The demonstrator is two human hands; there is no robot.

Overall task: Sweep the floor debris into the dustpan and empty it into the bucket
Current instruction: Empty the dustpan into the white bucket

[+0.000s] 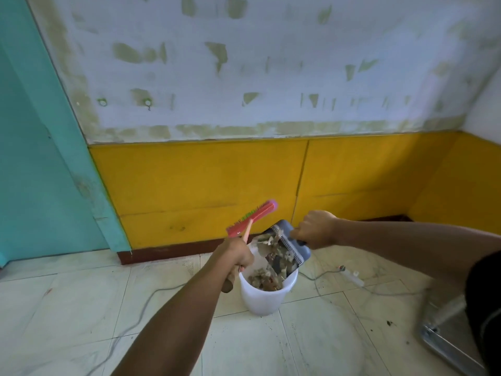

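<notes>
The room was evenly and brightly lit by soft, diffuse light, and the white bucket (pixel 265 294) threw only a faint shadow on the pale floor tiles (pixel 81 308) around it. Wide-angle distortion bowed the yellow wall panel (pixel 206 180) behind the bucket and the teal wall (pixel 40 158) to its left. The whole picture looked soft, with motion blur on the red brush head (pixel 250 219) just above the bucket.
</notes>
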